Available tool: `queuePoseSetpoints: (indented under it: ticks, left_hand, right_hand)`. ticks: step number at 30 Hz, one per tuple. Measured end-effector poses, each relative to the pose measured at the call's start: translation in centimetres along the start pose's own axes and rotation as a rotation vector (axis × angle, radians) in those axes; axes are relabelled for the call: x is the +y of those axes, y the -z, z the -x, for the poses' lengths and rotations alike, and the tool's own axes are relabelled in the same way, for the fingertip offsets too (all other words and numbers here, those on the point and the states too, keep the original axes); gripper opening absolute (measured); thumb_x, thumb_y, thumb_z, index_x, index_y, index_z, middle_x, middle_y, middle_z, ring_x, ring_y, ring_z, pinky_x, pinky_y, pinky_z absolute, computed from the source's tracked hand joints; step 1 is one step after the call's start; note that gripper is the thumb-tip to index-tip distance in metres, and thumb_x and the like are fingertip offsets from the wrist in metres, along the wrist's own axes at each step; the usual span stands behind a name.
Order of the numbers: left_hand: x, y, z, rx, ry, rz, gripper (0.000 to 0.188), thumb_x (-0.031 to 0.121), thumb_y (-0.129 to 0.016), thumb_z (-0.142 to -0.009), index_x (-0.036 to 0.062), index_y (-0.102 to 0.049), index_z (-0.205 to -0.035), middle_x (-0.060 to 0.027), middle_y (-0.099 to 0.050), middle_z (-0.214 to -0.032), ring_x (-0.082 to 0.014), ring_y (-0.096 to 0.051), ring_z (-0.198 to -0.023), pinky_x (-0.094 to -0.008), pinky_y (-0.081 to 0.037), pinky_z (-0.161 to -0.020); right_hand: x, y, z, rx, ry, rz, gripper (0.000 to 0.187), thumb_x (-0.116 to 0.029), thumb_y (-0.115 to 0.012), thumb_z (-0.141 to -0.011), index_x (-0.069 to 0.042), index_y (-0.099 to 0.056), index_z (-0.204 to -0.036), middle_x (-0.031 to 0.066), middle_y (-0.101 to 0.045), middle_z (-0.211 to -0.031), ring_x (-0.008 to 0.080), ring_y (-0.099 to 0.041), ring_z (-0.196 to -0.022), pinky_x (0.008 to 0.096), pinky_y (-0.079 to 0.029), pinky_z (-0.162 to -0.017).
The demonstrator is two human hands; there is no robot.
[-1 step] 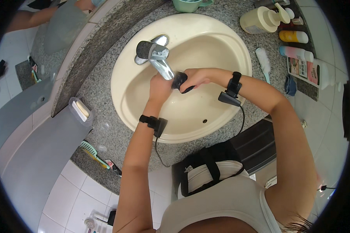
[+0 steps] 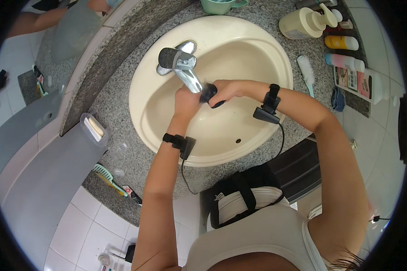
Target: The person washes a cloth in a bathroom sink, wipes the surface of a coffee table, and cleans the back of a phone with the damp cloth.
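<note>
My right hand (image 2: 226, 91) is closed round a small black rounded object (image 2: 208, 93) under the tap's spout. The object's kind is not clear, and its far edge is blurred. My left hand (image 2: 186, 100) is a closed fist against the object's left side. Its fingers are partly hidden behind the chrome tap (image 2: 178, 62). Both hands are over the cream oval sink (image 2: 262, 63), above its basin. Each wrist wears a black strap with a small boxy device and a cable.
Speckled granite counter (image 2: 117, 86) surrounds the sink. Right of it are a pump bottle (image 2: 298, 23), a white-bristled brush (image 2: 305, 72) and several bottles. At left are a soap dish (image 2: 94, 128) and a green comb (image 2: 109, 178). A green cup (image 2: 218, 6) stands at the back.
My right hand and the black object have shifted very slightly, and the object looks less blurred. My left hand stays almost in place.
</note>
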State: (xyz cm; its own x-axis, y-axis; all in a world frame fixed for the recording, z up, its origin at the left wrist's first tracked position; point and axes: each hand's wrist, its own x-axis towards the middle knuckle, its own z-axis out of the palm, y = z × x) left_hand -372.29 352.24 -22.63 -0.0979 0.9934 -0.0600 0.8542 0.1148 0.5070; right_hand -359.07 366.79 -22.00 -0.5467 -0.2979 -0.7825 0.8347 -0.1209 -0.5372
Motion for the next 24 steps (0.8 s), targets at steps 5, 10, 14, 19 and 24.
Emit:
queuePoseSetpoints:
  ticks: [5, 10, 14, 19, 24]
  left_hand:
    - [-0.9, -1.1, 0.5, 0.036, 0.079, 0.083, 0.032, 0.009, -0.071, -0.064, 0.0074, -0.060, -0.094, -0.0136, -0.060, -0.076, -0.0379, -0.060, -0.072, -0.0441, -0.050, -0.062]
    - [0.1, -0.7, -0.8, -0.046, 0.244, 0.258, 0.037, 0.009, -0.071, -0.064, 0.0065, -0.058, -0.099, -0.0134, -0.062, -0.081, -0.0363, -0.061, -0.075, -0.0409, -0.051, -0.067]
    - [-1.2, 0.4, -0.5, -0.022, 0.381, 0.554, 0.060, 0.012, -0.077, -0.062, 0.0049, -0.053, -0.117, -0.0121, -0.063, -0.100, -0.0266, -0.064, -0.091, -0.0356, -0.050, -0.080]
    - [-0.6, 2.4, 0.0, -0.056, 0.404, 0.690, 0.076, 0.008, -0.077, -0.063, 0.0023, -0.046, -0.131, -0.0141, -0.061, -0.112, -0.0272, -0.061, -0.101, -0.0360, -0.048, -0.087]
    - [1.8, 3.8, 0.6, 0.066, 0.257, 0.421, 0.053, -0.003, -0.065, -0.066, -0.0005, -0.053, -0.117, -0.0225, -0.060, -0.096, -0.0420, -0.058, -0.089, -0.0449, -0.047, -0.078]
  right_hand:
    - [-1.8, -1.0, -0.2, 0.223, 0.104, 0.434, 0.036, -0.021, -0.074, -0.067, 0.000, -0.058, -0.091, 0.0127, -0.062, -0.075, 0.0247, -0.062, -0.070, 0.0358, -0.050, -0.067]
    - [-0.1, -0.8, -0.4, 0.702, 0.478, 0.816, 0.039, -0.023, -0.074, -0.066, -0.006, -0.059, -0.098, 0.0144, -0.066, -0.092, 0.0358, -0.063, -0.087, 0.0420, -0.051, -0.076]
    - [-2.1, -0.9, 1.7, 0.753, 0.561, 0.797, 0.038, -0.021, -0.074, -0.068, -0.006, -0.057, -0.098, 0.0144, -0.064, -0.096, 0.0344, -0.062, -0.092, 0.0424, -0.050, -0.079]
    - [-1.6, -0.5, 3.8, 0.644, 0.289, 0.528, 0.050, -0.009, -0.071, -0.066, -0.005, -0.055, -0.113, 0.0166, -0.060, -0.106, 0.0355, -0.058, -0.100, 0.0417, -0.049, -0.083]
    - [-0.5, -1.4, 3.3, 0.870, 0.607, 0.583, 0.061, 0.000, -0.062, -0.066, -0.004, -0.049, -0.126, 0.0180, -0.056, -0.116, 0.0366, -0.055, -0.107, 0.0419, -0.048, -0.087]
